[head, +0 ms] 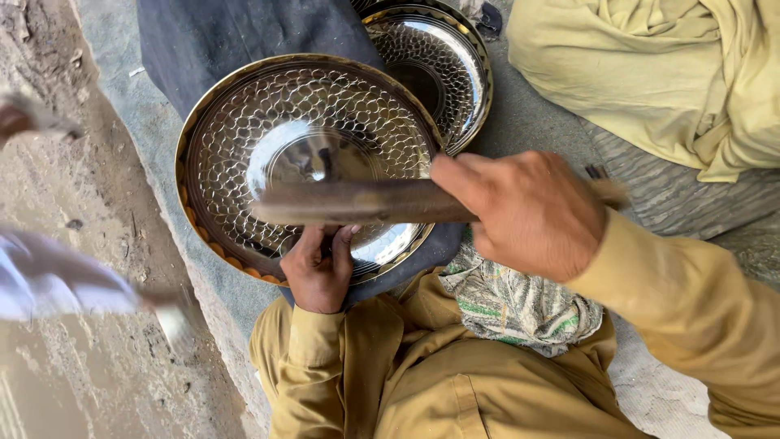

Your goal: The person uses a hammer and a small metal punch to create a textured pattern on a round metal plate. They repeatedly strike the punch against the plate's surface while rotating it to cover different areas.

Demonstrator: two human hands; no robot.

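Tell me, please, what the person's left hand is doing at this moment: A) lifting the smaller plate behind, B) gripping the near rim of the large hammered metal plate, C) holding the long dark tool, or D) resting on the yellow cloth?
B: the left hand clasps the near rim of the large plate, while the right hand holds the tool.

No package, label, sign or screen appears anywhere in this overhead view of the ground.
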